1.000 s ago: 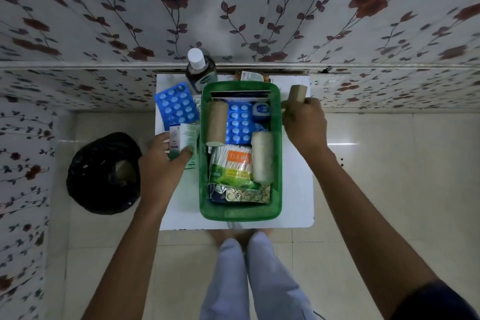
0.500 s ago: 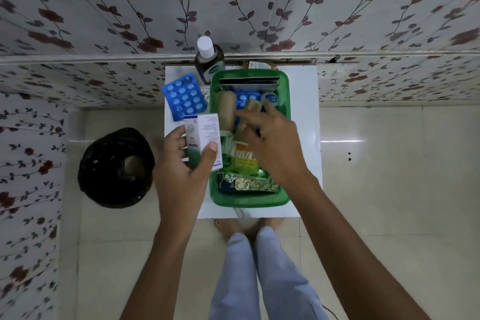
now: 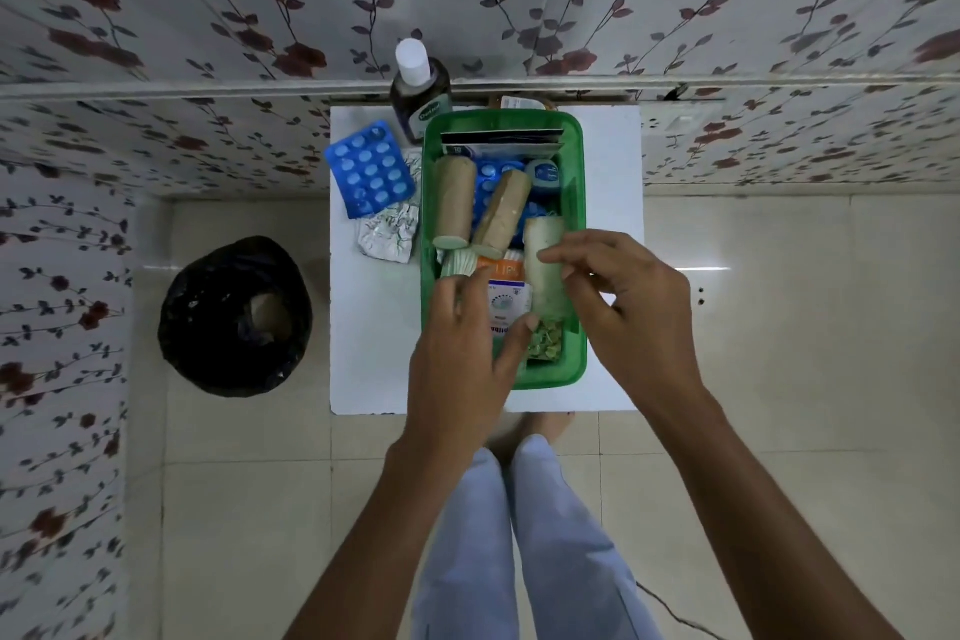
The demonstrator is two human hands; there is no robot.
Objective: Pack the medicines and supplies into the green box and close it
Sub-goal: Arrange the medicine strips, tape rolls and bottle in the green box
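The green box (image 3: 574, 203) stands open on a small white table (image 3: 363, 353), with no lid in view. Inside lie two brown bandage rolls (image 3: 454, 198) (image 3: 501, 216), a white roll (image 3: 543, 234), blue blister packs, a small blue jar (image 3: 543, 172) and other packets. My left hand (image 3: 462, 359) is over the box's near left part, fingers and thumb around a white medicine carton (image 3: 506, 299) lying inside. My right hand (image 3: 634, 307) hovers at the box's right side, fingers spread, fingertips touching the white roll.
Left of the box on the table lie a blue blister pack (image 3: 369, 169) and a crumpled foil strip (image 3: 389, 234). A dark bottle with a white cap (image 3: 420, 94) stands at the back by the flowered wall. A black-lined bin (image 3: 236, 317) sits on the floor to the left.
My right hand brought the second brown roll into the box and let it go. My left hand lifted the white carton from the table and lowered it into the box.
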